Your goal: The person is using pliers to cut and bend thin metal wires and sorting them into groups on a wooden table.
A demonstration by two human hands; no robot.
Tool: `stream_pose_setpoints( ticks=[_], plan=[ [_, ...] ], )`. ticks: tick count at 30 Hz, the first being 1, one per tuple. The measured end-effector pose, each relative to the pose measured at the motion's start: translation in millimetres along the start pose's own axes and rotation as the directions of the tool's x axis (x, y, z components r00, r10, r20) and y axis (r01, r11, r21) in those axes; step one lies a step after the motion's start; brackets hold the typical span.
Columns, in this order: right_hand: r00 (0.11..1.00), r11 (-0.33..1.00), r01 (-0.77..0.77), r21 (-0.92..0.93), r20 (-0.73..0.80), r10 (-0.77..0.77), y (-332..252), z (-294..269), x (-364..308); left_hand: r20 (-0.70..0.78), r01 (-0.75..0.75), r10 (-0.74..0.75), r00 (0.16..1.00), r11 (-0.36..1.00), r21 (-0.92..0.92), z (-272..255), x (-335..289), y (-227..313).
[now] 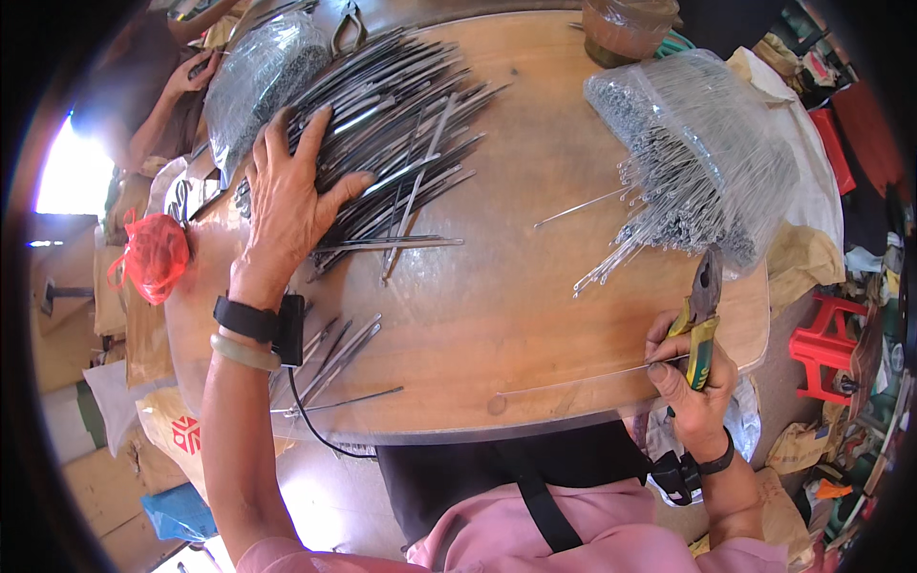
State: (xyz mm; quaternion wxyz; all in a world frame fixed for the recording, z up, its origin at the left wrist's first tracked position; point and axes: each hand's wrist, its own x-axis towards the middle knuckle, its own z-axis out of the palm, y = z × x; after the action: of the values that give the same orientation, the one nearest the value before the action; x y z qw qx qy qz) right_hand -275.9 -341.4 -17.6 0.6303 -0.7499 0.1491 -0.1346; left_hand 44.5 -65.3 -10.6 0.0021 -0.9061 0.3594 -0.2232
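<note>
My left hand (289, 196) rests with fingers spread on the near left side of a big pile of thin dark metal strips (411, 105). It grips none of them. At the right front of the table, my right hand (700, 392) is closed round pliers (705, 339) with yellow-and-green handles, their jaws pointing away from me. A thin wire (573, 380) also sticks out leftward from between its thumb and fingers, just above the table's front edge. Beyond the pliers lies a clear plastic bag (740, 124) of long wires (659, 215) with small looped ends.
More strips (349, 349) lie at the table's left front. A plastic-wrapped bundle (263, 76) and another pair of pliers (349, 29) are at the far left, near another person's hand (191, 74). A red bag (156, 256) hangs left; a red stool (826, 349) stands right.
</note>
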Motion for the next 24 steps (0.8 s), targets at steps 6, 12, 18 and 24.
stream_pose_setpoints(
  ticks=[6,12,18,24],
  plan=[
    [0.999,0.999,0.024,-0.026,0.027,-0.023,-2,2,3,0.136,0.071,-0.051,0.989,0.986,-0.148,-11,-5,16],
    [0.999,0.999,0.013,-0.029,0.034,-0.012,-4,6,3,0.140,0.009,0.009,0.990,0.992,-0.125,-25,-21,39],
    [0.976,0.907,-0.120,0.404,-0.118,0.182,-19,4,-15,0.024,0.116,-0.120,0.992,0.867,-0.485,-80,-61,67],
    [0.972,0.835,-0.203,0.512,0.006,0.234,-35,27,-17,0.078,0.067,-0.061,0.995,0.995,-0.072,-80,-105,67]
  ],
)
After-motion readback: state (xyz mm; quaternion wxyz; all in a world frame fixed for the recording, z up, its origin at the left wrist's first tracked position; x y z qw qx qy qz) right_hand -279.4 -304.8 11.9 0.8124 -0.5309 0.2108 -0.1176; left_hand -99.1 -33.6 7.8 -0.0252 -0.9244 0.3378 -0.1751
